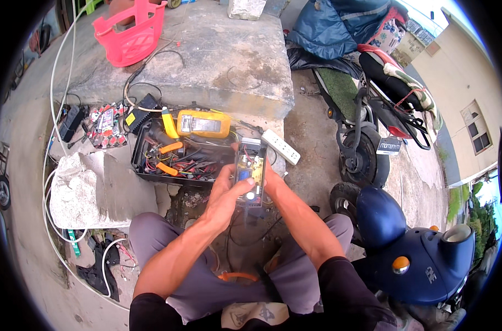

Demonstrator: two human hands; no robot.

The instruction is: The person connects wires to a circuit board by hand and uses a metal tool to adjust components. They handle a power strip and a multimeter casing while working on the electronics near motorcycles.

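Both hands hold an opened black case with a circuit board (257, 166) inside, above the toolbox and between my knees. Brown and blue parts show on the board, and a bright white spot shines near its lower end. My left hand (227, 189) grips the left side, its thumb lying over the board. Curled around the right side is my right hand (272, 180), whose fingertips are mostly hidden. Just beyond is a black toolbox (176, 177) full of wires and orange-handled tools (171, 148). A yellow multimeter (203, 123) rests across its far edge.
A white power strip (280, 147) lies right of the board. Broken concrete (94, 193) stands left, with a loose white cable (44, 220) beyond it. A pink plastic basket (130, 41) sits on the raised slab (218, 60). Parked scooters (411, 243) line the right side.
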